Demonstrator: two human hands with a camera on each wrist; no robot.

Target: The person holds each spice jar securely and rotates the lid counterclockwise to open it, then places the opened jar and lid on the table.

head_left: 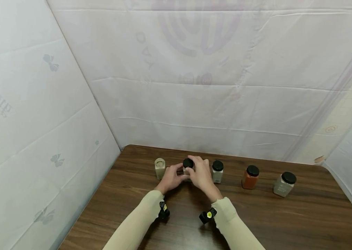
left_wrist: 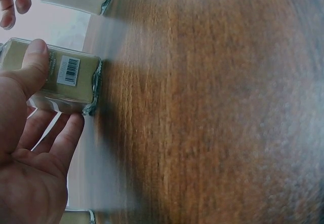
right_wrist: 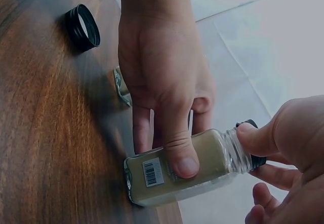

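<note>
Toward the back of the wooden table (head_left: 288,222), as the head view showed, the held jar (head_left: 187,165) was between both hands, just right of an uncapped jar (head_left: 160,169), with a pale jar (head_left: 217,173), a red jar (head_left: 249,180) and a grey jar (head_left: 283,186) farther right; the left hand (head_left: 171,178) held its body and the right hand (head_left: 200,173) its top. From the left wrist, the thumb pressed beside a barcode label (left_wrist: 69,71) and the fingers lay against another side; the walls looked like glass, so probably stiff, slippery and breakable, with the powder (left_wrist: 86,77) adding modest weight. From the right wrist, the right thumb and fingers pinched the black lid (right_wrist: 258,161) by its rim, screw threads showed on the neck (right_wrist: 238,153), and a loose cap (right_wrist: 83,28) lay on the wood; the flat body seemed the surest hold, firm but not hard, the rim the place for twisting, though whether the base touched the table could not be told
</note>
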